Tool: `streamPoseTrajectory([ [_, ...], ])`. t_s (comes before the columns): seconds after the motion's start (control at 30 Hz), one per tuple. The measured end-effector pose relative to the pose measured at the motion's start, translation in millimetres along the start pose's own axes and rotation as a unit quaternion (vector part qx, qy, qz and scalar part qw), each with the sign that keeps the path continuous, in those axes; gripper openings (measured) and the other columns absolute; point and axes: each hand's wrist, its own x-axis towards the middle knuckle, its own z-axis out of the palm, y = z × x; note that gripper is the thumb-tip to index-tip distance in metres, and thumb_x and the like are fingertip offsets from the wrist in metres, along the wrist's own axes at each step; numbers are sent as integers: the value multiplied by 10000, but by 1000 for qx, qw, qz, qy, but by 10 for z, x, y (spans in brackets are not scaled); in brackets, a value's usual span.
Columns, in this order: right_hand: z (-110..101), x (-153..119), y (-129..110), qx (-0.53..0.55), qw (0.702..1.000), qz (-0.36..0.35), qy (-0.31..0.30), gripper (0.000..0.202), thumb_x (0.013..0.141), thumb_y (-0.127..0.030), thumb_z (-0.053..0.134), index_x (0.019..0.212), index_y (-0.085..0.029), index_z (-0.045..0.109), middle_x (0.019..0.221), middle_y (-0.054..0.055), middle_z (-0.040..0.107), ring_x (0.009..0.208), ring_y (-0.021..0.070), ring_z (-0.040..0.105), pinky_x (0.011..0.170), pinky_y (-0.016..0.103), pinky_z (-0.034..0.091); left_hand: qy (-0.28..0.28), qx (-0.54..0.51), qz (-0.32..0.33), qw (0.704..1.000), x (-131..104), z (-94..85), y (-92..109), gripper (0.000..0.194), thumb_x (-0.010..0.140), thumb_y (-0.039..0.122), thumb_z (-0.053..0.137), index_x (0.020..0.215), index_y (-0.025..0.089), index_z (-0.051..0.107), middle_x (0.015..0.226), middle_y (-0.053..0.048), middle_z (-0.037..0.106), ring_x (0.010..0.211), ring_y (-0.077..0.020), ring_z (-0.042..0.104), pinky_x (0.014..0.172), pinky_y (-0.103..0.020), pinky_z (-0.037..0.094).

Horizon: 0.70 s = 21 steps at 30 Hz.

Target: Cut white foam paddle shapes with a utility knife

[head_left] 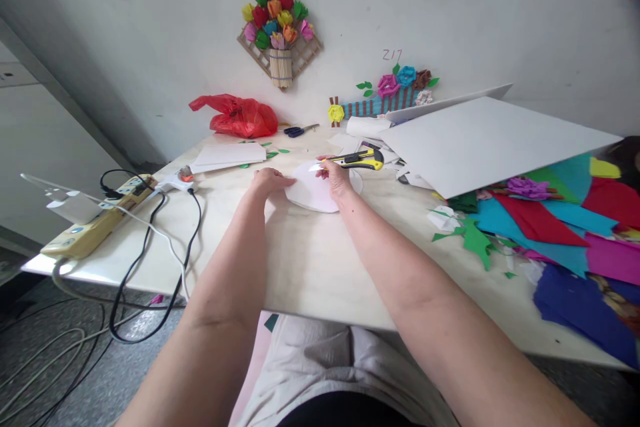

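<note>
A white round piece of board (313,195) lies flat on the table. At its left edge is my left hand (273,181), thumb reaching onto the rim and the other fingers partly hidden behind. My right hand (336,179) is over the board's right part, its fingers closed around a yellow and black utility knife (359,159). The blade points left above the board, and the knife's thick end sticks out to the right. Whether the blade touches the board I cannot tell.
Large white boards (500,140) lean over coloured felt scraps (540,220) on the right. Behind are scissors (296,131) and a red plastic bag (243,117). White sheets (230,155) lie left. A power strip (95,220) with trailing cables occupies the left edge.
</note>
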Motion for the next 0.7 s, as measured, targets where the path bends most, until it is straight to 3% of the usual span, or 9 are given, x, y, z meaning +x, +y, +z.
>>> streamPoseTrajectory([
  [0.1,-10,31,-1,20,1000,-16,12,142,595,-145,499,710,-166,579,511,-58,520,460,62,473,481,200,317,-6,-117,-54,992,-72,-8,84,308,576,299,844,546,199,554,498,8,552,576,-164,570,584,-277,461],
  [0.2,-26,50,4,18,999,-24,13,149,623,-176,505,747,-170,586,531,-58,526,477,65,489,501,197,332,-8,-275,-61,959,-126,25,140,310,594,193,833,549,179,526,481,21,549,462,-99,507,500,-230,426],
  [0.37,-58,69,30,19,999,-29,12,149,637,-214,512,761,-177,586,565,-54,550,493,67,503,527,200,354,10,-418,-97,903,-115,117,127,325,597,120,817,568,166,497,503,40,563,461,-87,540,524,-226,490],
  [0.57,-63,74,5,42,998,-32,25,149,641,-189,505,766,-178,587,558,-52,558,510,73,508,529,198,357,-3,-496,-125,860,-55,152,148,129,723,39,685,710,151,623,644,0,661,627,-119,651,617,-214,560],
  [0.7,-75,85,-37,52,997,-38,41,152,644,-171,498,770,-176,583,541,-58,548,508,72,507,522,194,350,-19,-488,-150,859,-66,154,200,113,779,52,638,797,163,649,674,-10,681,685,-132,674,665,-213,570],
])
